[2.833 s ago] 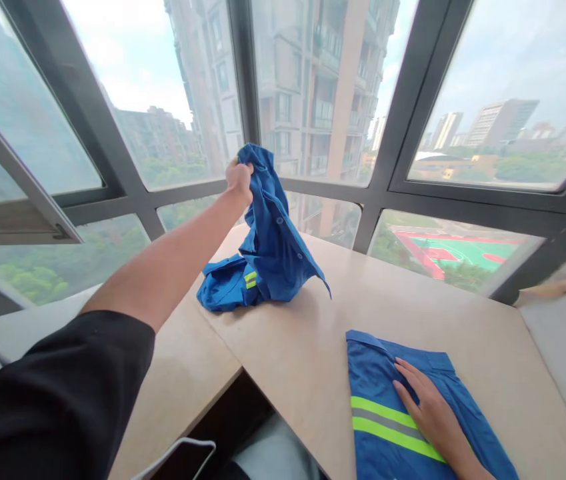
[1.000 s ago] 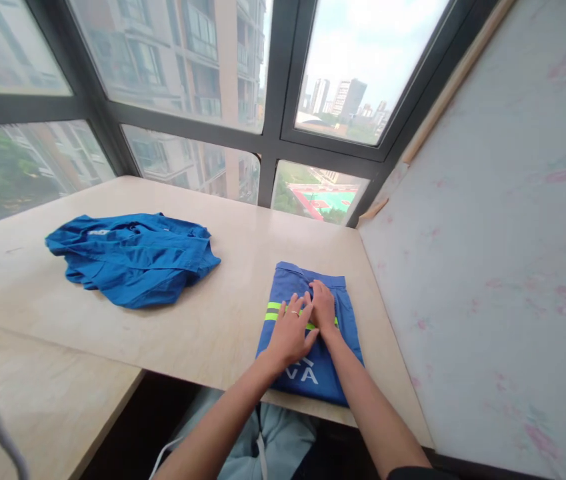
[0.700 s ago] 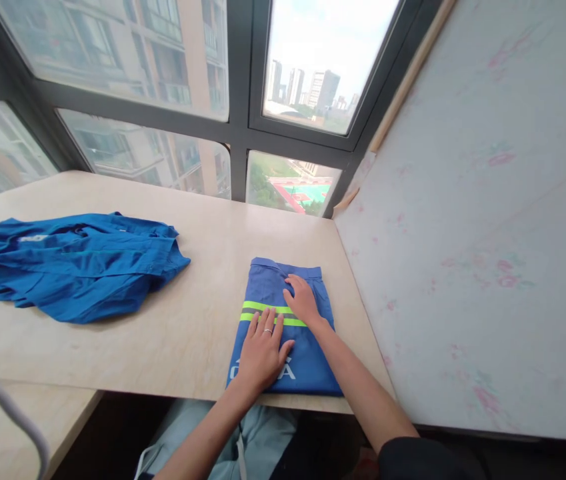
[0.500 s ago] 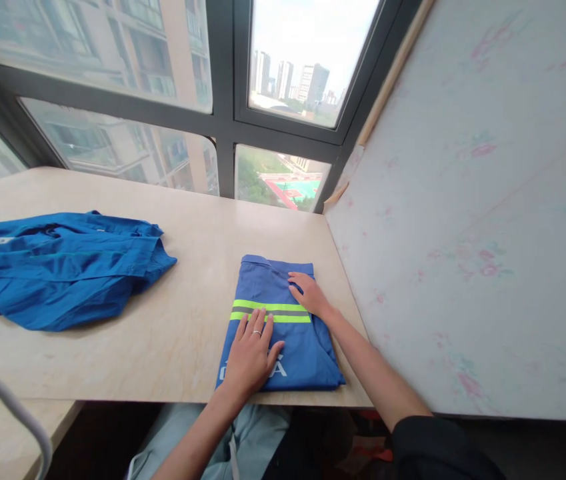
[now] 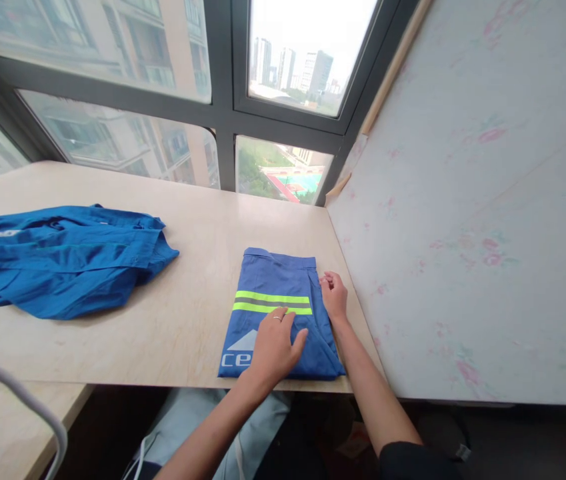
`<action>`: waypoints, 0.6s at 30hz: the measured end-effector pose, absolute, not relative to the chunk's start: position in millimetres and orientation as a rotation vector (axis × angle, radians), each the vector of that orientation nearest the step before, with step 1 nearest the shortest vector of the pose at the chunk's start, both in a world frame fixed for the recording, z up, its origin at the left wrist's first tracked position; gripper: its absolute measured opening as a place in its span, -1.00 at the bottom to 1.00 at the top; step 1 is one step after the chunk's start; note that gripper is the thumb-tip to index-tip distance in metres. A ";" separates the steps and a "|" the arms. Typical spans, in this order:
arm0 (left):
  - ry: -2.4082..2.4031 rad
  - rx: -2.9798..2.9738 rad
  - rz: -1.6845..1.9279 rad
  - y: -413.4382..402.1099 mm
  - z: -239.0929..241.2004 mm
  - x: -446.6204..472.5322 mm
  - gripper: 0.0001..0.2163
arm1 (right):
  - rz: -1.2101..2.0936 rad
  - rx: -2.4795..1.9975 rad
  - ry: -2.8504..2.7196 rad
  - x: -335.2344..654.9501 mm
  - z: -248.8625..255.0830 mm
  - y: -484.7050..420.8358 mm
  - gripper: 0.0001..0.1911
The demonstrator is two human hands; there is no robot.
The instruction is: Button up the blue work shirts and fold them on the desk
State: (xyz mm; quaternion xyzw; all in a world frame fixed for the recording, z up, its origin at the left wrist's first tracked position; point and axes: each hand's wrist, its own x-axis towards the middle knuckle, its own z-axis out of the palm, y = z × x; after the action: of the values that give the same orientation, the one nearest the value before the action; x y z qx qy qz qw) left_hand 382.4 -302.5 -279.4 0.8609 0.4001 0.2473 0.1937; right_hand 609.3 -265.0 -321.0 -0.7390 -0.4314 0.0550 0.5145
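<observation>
Counter (image 5: 203,220) is spreading below my left grip (image 5: 277,343) and right grip (image 5: 335,295) | loose blue garment (image 5: 70,257) is lying well left of both | folded blue garment (image 5: 275,273) is lying under left (nearer), just left of right, long axis running away from me | I'm holding left open, palm down, right curled; whether it's pinching, I can't tell

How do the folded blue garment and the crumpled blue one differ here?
The folded garment lies in a neat, flat block; the crumpled garment spreads loose and wrinkled. The folded garment shows yellow-green and grey stripes and large white lettering; the crumpled garment shows a small white mark. The left hand is over the folded garment, while the crumpled garment lies away from both hands. Both are blue cloth on the same tabletop.
</observation>
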 end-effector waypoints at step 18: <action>0.919 2.056 0.743 -311.1 -271.3 397.0 -0.76 | 0.284 -1.651 -0.818 600.6 -315.4 -277.8 -0.71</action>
State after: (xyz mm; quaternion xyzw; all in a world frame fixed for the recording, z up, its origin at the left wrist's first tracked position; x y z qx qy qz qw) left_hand 397.0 -311.1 -271.3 0.8033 0.3593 0.2906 0.3757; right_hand 600.6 -277.8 -315.4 -0.7112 -0.3522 0.1221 0.5961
